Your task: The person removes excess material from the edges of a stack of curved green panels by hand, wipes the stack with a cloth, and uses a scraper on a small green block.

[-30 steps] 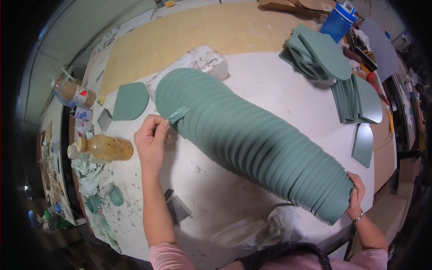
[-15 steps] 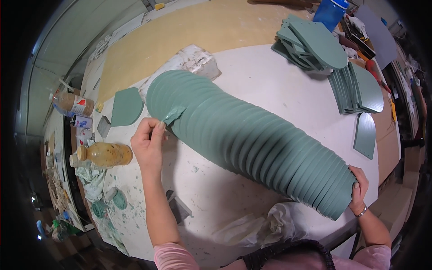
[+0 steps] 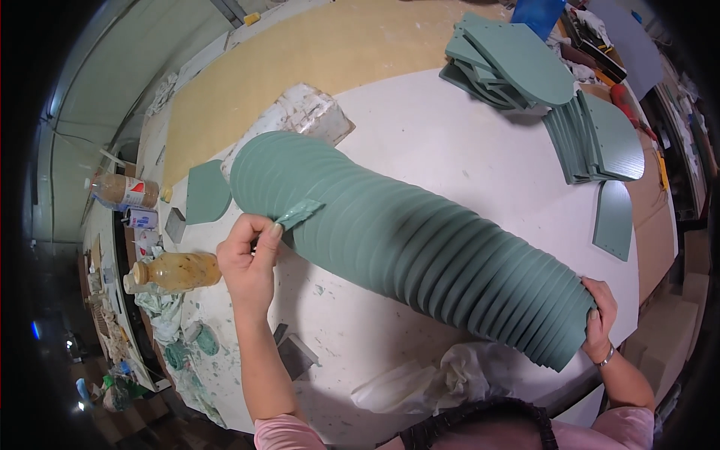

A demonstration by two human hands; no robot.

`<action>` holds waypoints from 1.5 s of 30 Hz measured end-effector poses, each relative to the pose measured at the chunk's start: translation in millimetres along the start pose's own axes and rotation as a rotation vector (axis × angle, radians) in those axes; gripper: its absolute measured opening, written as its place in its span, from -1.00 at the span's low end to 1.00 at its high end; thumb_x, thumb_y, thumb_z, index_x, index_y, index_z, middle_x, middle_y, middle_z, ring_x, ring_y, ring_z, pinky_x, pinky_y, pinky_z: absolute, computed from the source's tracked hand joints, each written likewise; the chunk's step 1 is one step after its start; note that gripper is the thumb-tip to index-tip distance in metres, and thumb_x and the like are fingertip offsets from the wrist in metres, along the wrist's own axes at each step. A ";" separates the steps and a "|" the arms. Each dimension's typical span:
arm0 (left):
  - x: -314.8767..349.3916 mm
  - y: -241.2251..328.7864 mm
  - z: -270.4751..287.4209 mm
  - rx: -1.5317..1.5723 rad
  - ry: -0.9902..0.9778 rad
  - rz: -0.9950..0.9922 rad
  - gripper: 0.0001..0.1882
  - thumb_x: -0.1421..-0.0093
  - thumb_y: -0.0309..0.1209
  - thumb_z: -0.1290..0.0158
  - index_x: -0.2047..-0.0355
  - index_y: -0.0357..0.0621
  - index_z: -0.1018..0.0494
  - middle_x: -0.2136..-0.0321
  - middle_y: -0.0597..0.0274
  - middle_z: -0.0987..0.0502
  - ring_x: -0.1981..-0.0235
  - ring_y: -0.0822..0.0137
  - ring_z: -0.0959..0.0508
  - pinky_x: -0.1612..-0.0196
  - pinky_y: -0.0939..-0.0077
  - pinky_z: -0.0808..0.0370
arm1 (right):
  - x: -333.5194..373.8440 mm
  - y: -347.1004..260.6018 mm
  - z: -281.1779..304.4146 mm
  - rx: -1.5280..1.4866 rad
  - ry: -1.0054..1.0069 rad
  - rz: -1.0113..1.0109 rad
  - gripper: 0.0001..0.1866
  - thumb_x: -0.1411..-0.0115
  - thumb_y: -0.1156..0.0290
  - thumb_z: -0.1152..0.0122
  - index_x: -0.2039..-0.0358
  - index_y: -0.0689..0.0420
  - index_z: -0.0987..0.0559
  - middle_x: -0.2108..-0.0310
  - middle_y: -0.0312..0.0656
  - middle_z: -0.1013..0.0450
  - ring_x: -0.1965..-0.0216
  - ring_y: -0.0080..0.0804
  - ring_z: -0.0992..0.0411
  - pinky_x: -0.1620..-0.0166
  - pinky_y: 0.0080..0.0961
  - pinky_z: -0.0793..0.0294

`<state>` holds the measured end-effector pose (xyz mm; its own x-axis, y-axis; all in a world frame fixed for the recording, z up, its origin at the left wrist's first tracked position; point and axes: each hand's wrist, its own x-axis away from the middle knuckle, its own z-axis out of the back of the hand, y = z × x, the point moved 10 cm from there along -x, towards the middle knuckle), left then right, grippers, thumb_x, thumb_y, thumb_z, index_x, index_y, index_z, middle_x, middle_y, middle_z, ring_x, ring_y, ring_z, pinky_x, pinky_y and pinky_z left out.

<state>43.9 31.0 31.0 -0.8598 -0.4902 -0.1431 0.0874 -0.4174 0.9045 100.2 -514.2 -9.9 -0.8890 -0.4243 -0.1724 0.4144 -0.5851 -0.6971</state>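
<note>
A long, curved row of stacked green panels lies diagonally across the table, its edges forming a ribbed surface. Near the far left end, my left hand pinches a thin, glossy green strip between thumb and fingertips. That strip lies against the ribbed side; I cannot make out whether it is a scraper or a film. At the near right end, my right hand is wrapped round the last panel. Its fingertips curl over the edge, partly hidden behind the stack.
Behind the row sits a stained white block. More green panels are piled at the back right, with a blue container behind. Bottles, including a yellowish jar, stand left. Crumpled plastic lies by the near edge.
My left hand has shifted slightly nearer, and the green strip now lies further onto the ribbed side. My right hand keeps its hold. The whole view has tilted a little.
</note>
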 end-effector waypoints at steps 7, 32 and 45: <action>-9.2 21.4 -22.4 -0.228 -0.042 -0.099 -0.80 -0.33 -0.40 -0.17 0.41 -0.22 -0.46 0.61 0.43 -0.42 0.60 0.60 -0.37 0.52 0.69 -0.26 | -1.5 -0.7 1.9 -0.012 0.012 0.037 -0.38 -0.32 0.06 0.09 0.01 0.44 -0.55 0.18 0.17 -0.56 0.25 0.00 -0.47 0.11 -0.22 -0.42; 3.1 41.6 -19.0 -0.050 0.045 0.053 -0.87 -0.37 -0.50 -0.10 0.12 -0.26 -0.45 0.29 0.39 -0.44 0.30 0.54 -0.37 0.15 0.64 -0.35 | -2.9 -4.0 8.1 -0.025 -0.030 0.061 -0.39 -0.29 0.14 0.04 -0.08 0.48 -0.49 0.06 0.25 -0.51 0.14 0.09 -0.49 0.03 -0.16 -0.45; 5.5 42.6 -36.7 -0.274 0.074 -0.094 -0.86 -0.31 -0.53 -0.13 0.18 -0.25 -0.41 0.34 0.40 -0.38 0.33 0.54 -0.32 0.19 0.66 -0.32 | -1.7 -0.8 0.0 -0.025 -0.017 0.005 -0.35 -0.30 0.06 0.09 -0.06 0.47 -0.50 0.14 0.24 -0.50 0.20 0.05 -0.47 0.09 -0.19 -0.42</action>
<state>61.3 -17.6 54.0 -0.8324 -0.4900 -0.2589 0.1504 -0.6494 0.7454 101.3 -513.1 -9.1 -0.8834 -0.4388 -0.1645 0.4138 -0.5656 -0.7134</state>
